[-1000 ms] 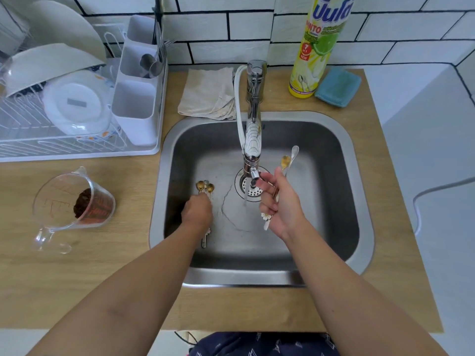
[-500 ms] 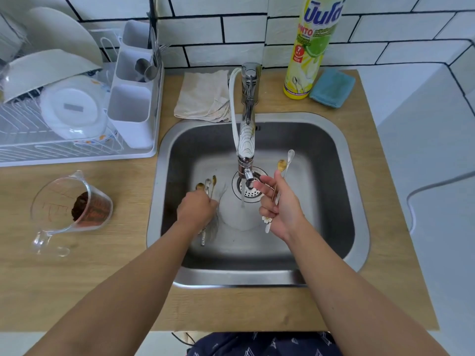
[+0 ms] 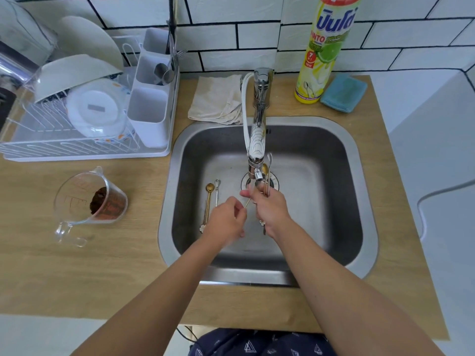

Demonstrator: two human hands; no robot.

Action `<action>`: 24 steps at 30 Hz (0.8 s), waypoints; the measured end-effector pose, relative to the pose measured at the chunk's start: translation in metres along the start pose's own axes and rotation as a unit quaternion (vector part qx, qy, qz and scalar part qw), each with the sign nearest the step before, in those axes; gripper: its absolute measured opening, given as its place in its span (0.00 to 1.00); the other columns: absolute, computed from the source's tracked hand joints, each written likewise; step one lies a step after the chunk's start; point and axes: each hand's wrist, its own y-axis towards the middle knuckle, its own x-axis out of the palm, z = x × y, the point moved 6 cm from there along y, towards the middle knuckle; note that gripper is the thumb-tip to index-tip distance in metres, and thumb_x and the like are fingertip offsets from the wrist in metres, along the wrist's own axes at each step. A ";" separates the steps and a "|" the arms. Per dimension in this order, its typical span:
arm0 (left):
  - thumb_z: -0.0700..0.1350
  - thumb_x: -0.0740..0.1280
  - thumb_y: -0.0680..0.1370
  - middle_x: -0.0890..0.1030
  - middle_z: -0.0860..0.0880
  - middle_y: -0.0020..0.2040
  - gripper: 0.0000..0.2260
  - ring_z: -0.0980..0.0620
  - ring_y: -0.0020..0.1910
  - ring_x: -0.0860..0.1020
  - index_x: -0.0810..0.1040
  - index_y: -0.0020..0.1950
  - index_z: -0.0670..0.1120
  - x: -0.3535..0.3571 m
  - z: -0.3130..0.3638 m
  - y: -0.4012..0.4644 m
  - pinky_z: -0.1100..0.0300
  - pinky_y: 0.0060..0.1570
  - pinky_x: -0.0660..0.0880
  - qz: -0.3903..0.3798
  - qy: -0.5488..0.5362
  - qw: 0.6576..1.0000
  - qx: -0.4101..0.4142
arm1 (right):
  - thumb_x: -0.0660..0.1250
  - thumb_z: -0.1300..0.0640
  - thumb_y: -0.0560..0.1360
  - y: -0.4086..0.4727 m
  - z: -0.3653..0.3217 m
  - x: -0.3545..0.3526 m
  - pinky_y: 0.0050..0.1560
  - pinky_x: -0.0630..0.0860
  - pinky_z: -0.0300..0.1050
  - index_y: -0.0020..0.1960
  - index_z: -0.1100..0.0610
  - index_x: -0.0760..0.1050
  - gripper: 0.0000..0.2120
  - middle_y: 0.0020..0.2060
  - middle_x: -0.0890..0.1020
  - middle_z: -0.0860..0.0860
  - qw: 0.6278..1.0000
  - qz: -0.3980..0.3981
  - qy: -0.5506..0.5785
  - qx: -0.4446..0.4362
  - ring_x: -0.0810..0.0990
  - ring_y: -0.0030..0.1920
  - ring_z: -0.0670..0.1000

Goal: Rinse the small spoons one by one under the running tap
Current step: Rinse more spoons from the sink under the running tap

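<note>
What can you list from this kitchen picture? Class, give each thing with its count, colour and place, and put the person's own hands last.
sink: one, steel, set in the wooden counter.
tap: one, chrome and white, over the drain.
loose spoons: two, one gold and one silver, on the sink floor at left.
held spoons: two, gold and silver, upright in the right hand.
thin gold spoon: one, pinched by the left hand.
measuring jug: one, clear with brown grounds, left counter.
dish rack: one, white, back left.
cloth: one, beige, behind the sink.
detergent bottle: one, yellow, back right.
sponge: one, blue, beside the bottle.
left hand: pinching.
right hand: gripping.
</note>
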 end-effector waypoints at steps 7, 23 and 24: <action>0.48 0.58 0.85 0.80 0.49 0.35 0.09 0.52 0.27 0.76 0.76 0.52 0.49 0.006 -0.008 -0.007 0.57 0.30 0.73 -0.061 -0.187 0.980 -0.024 | 0.66 0.53 0.84 0.003 -0.002 0.003 0.38 0.66 0.36 0.62 0.56 0.79 0.10 0.49 0.89 0.45 0.998 -0.048 -0.024 -0.020 0.75 0.25 0.36; 0.46 0.59 0.85 0.79 0.48 0.34 0.09 0.56 0.22 0.69 0.77 0.50 0.45 0.003 0.002 -0.017 0.62 0.23 0.66 -0.059 -0.210 0.974 -0.061 | 0.65 0.51 0.84 -0.002 -0.007 -0.010 0.39 0.70 0.34 0.44 0.52 0.81 0.12 0.43 0.90 0.48 0.999 0.018 -0.029 -0.043 0.82 0.32 0.39; 0.46 0.58 0.85 0.78 0.47 0.34 0.10 0.56 0.22 0.67 0.77 0.49 0.44 0.002 0.002 -0.017 0.63 0.23 0.64 -0.065 -0.224 0.969 -0.075 | 0.63 0.50 0.85 -0.001 -0.005 -0.008 0.35 0.68 0.36 0.49 0.54 0.82 0.13 0.46 0.90 0.49 1.000 0.000 -0.016 -0.024 0.76 0.25 0.43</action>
